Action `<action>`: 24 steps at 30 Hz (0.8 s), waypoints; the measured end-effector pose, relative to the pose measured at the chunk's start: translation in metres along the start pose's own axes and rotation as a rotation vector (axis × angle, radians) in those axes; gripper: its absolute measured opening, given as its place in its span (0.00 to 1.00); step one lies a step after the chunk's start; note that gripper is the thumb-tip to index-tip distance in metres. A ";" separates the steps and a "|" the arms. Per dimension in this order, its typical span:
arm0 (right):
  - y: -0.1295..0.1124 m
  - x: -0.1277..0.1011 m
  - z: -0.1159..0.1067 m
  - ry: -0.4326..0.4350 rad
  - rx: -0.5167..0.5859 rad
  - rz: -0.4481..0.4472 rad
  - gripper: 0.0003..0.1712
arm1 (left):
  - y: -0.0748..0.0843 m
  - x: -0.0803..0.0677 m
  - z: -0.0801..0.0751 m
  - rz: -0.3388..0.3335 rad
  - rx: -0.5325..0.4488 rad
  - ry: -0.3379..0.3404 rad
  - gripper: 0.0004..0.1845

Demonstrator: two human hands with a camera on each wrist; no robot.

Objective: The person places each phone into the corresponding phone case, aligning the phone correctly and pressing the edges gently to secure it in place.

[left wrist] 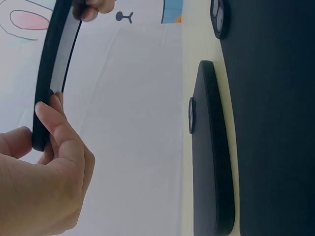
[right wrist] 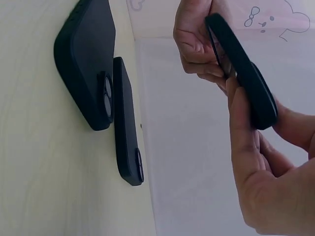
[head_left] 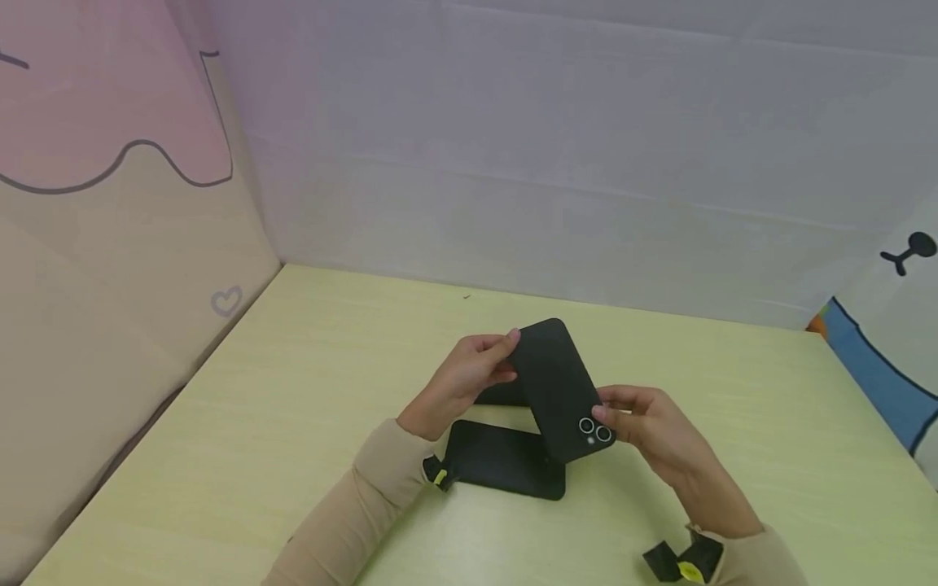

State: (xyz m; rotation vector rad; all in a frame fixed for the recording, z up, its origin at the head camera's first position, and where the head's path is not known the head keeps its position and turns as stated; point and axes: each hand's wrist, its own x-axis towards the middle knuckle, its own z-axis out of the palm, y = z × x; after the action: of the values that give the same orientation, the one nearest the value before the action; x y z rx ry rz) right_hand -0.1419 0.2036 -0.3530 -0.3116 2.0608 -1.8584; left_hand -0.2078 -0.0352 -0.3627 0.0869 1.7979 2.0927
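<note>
Black phone case (head_left: 558, 389) above table (head_left: 293, 391), pinched at opposite ends by left hand (head_left: 462, 381), right hand (head_left: 652, 431) fingers

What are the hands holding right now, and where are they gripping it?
A black phone case, held above the table: the left hand pinches its far end, the right hand its camera end.

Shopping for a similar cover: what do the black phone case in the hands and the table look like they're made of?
Black phone case: probably soft matte silicone or rubbery plastic; dull, no glare, rounded edges. Pale yellow-green table: likely smooth laminate with faint wood grain and slight sheen.
</note>
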 end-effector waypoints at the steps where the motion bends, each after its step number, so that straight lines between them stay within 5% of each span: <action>1: 0.000 0.000 0.001 0.027 0.005 0.015 0.15 | -0.002 0.000 0.001 0.006 -0.002 -0.011 0.19; 10: -0.002 0.004 0.009 0.255 0.102 0.121 0.23 | -0.017 -0.001 0.019 0.018 0.170 -0.136 0.16; 16: -0.002 0.004 0.012 0.362 0.209 0.098 0.06 | -0.021 -0.008 0.031 0.008 0.233 -0.182 0.12; 22: -0.004 0.004 0.013 0.381 0.231 0.105 0.04 | -0.022 -0.012 0.039 0.024 0.265 -0.145 0.09; 24: -0.004 0.005 0.015 0.385 0.191 0.096 0.10 | -0.023 -0.013 0.040 0.025 0.293 -0.121 0.10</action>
State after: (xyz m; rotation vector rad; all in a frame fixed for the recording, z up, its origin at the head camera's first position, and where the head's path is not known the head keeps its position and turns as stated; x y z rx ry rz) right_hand -0.1405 0.1880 -0.3509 0.2079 2.0601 -2.1667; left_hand -0.1784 0.0010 -0.3748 0.3082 2.0227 1.7843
